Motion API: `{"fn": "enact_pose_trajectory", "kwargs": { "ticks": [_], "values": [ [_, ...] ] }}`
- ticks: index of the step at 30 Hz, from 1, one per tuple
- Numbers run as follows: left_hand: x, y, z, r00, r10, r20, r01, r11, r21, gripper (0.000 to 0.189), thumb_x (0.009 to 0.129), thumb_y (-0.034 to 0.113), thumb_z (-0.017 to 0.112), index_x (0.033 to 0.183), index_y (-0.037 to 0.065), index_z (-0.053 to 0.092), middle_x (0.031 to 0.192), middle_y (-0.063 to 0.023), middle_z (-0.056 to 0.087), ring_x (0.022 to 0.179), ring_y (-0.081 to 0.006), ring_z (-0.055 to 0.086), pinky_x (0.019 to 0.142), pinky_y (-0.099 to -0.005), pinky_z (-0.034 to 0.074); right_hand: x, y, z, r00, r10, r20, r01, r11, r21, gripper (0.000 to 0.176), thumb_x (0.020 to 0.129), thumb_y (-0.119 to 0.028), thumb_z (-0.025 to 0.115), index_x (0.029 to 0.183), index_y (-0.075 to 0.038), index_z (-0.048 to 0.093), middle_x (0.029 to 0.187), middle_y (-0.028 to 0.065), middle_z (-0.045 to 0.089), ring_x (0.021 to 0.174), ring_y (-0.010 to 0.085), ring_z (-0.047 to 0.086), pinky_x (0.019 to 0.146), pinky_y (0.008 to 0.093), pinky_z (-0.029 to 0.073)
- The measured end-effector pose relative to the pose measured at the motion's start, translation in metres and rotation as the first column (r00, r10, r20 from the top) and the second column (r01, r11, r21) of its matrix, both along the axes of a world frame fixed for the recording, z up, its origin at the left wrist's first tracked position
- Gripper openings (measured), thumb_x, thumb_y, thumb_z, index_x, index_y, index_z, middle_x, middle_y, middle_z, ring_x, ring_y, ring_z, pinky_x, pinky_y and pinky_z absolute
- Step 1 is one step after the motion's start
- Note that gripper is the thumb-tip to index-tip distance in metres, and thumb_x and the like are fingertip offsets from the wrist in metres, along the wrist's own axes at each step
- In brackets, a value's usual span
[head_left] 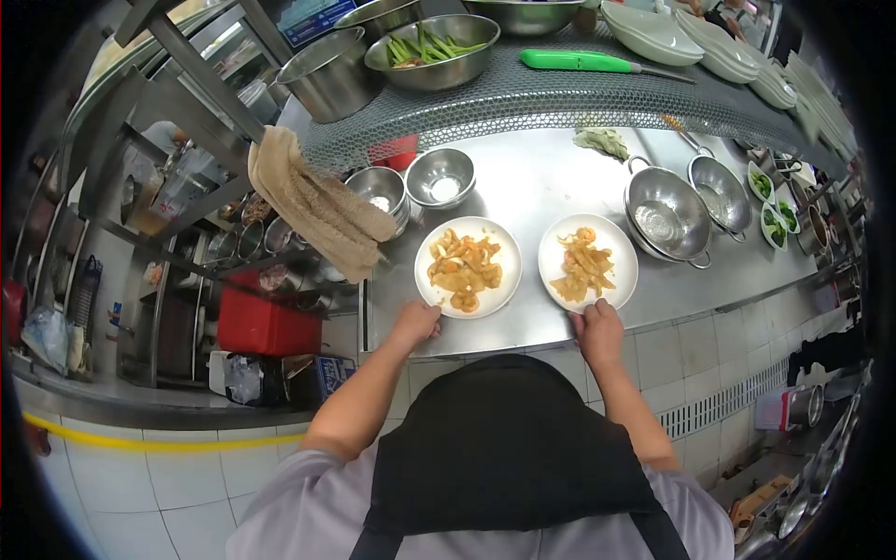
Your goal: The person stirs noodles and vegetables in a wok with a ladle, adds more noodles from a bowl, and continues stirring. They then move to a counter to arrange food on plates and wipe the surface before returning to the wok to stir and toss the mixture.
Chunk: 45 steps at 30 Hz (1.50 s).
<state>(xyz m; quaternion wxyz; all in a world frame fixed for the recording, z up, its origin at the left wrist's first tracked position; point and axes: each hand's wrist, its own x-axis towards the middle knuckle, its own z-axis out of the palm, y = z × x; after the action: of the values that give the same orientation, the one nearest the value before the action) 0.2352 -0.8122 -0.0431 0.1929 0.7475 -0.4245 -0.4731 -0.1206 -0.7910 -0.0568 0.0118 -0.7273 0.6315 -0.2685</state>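
Two white plates of cooked food sit side by side at the front of a steel counter. My left hand [416,322] grips the lower left rim of the left plate [507,280], its fingers curled in. On that plate lies a heap of brownish-orange food [465,268] with shrimp-like pieces. The right plate [623,271] is pinched at its lower rim by my right hand [598,327]. It carries a similar heap of food [585,268] with a shrimp-like piece on top. The fingers under both rims are partly hidden.
Behind the plates stand steel bowls [441,177]; steel strainers [667,217] are on the right. A brown towel [313,205] hangs at the left. The shelf above holds a bowl of green vegetables [432,49], a green-handled tool [579,61] and white dishes [653,33].
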Motion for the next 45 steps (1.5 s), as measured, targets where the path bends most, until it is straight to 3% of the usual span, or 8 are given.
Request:
{"fn": "enact_pose_trajectory", "kwargs": {
  "ticks": [6,8,13,19,26,31,38,45],
  "values": [
    [0.014,0.018,0.01,0.946,-0.324,-0.027,0.325,0.945,0.024,0.029,0.09,0.032,0.061,0.088,0.003,0.058,0.065,-0.0047,0.061,0.054,-0.013,0.058,0.052,-0.0264,0.047,0.004,0.001,-0.001,0.998,-0.032,0.057,0.029,0.998,0.057,0.021,0.078,-0.021,0.071,0.073,-0.003,0.062,0.082,0.0148,0.058,0.08,0.0334,0.058,0.069,0.0447,0.049],
    [0.043,0.018,0.016,0.998,-0.069,-0.009,0.063,0.952,-0.299,0.031,0.092,0.029,0.062,0.105,0.001,0.057,0.08,-0.0049,0.062,0.065,-0.0124,0.059,0.06,-0.0264,0.049,0.002,0.002,-0.015,0.997,-0.051,0.054,0.05,0.998,0.023,0.019,0.08,-0.021,0.069,0.077,-0.004,0.063,0.088,0.0156,0.059,0.083,0.034,0.059,0.072,0.0447,0.05],
    [0.09,-0.016,0.167,0.816,0.554,0.168,0.107,0.141,-0.984,0.067,0.084,0.016,0.072,0.137,-0.001,0.035,0.134,-0.0187,0.041,0.123,-0.0288,0.044,0.105,-0.0408,0.035,0.011,0.015,0.028,0.956,-0.188,0.224,0.155,0.975,0.157,0.022,0.086,-0.023,0.063,0.099,-0.005,0.062,0.102,0.0148,0.058,0.085,0.0339,0.063,0.071,0.0421,0.053],
    [0.147,-0.086,0.154,0.993,0.099,-0.068,-0.108,0.488,-0.866,0.059,0.09,0.016,0.063,0.137,-0.006,0.036,0.134,-0.0192,0.049,0.121,-0.027,0.049,0.105,-0.0346,0.033,0.058,-0.013,0.072,0.964,0.085,0.253,-0.108,0.991,0.077,0.026,0.088,-0.025,0.059,0.106,-0.006,0.062,0.105,0.0145,0.059,0.086,0.0334,0.063,0.074,0.0424,0.052],
    [0.144,-0.052,0.118,0.982,0.108,-0.156,-0.184,0.354,-0.917,0.04,0.086,-0.002,0.045,0.126,-0.009,0.046,0.122,-0.0176,0.058,0.114,-0.0275,0.056,0.098,-0.0337,0.041,0.181,-0.044,0.154,0.86,0.408,0.306,-0.408,0.911,-0.067,0.029,0.089,-0.026,0.059,0.106,-0.004,0.062,0.104,0.0154,0.06,0.093,0.0349,0.061,0.081,0.043,0.05],
    [0.151,-0.032,0.139,0.664,-0.281,-0.693,-0.376,0.675,-0.635,0.045,0.084,0.002,0.039,0.129,-0.005,0.045,0.119,-0.0157,0.058,0.11,-0.0238,0.057,0.094,-0.0348,0.045,0.296,-0.048,0.197,0.732,0.559,0.389,-0.552,0.822,-0.141,0.037,0.089,-0.031,0.058,0.11,0.0,0.059,0.107,0.0195,0.061,0.099,0.0386,0.059,0.086,0.0448,0.047],
    [0.158,0.024,0.081,0.69,-0.299,-0.659,-0.257,0.75,-0.61,0.047,0.103,0.027,0.04,0.141,0.0,0.032,0.133,-0.0129,0.046,0.117,-0.0203,0.051,0.097,-0.0323,0.043,0.408,-0.034,0.149,0.445,0.317,0.838,-0.545,0.838,-0.029,0.057,0.097,-0.032,0.05,0.138,0.004,0.035,0.128,0.0186,0.054,0.121,0.0263,0.051,0.101,0.0341,0.039],
    [0.165,0.074,0.071,0.626,-0.416,-0.66,-0.047,0.824,-0.564,0.041,0.103,0.02,0.037,0.138,0.001,0.034,0.129,-0.0095,0.048,0.118,-0.0177,0.048,0.101,-0.0315,0.039,0.4,0.004,0.156,-0.105,-0.127,0.986,-0.736,0.677,0.009,0.041,0.1,-0.038,0.046,0.117,-0.001,0.049,0.09,0.0111,0.063,0.08,0.0193,0.064,0.074,0.0318,0.053]
  ]
}}
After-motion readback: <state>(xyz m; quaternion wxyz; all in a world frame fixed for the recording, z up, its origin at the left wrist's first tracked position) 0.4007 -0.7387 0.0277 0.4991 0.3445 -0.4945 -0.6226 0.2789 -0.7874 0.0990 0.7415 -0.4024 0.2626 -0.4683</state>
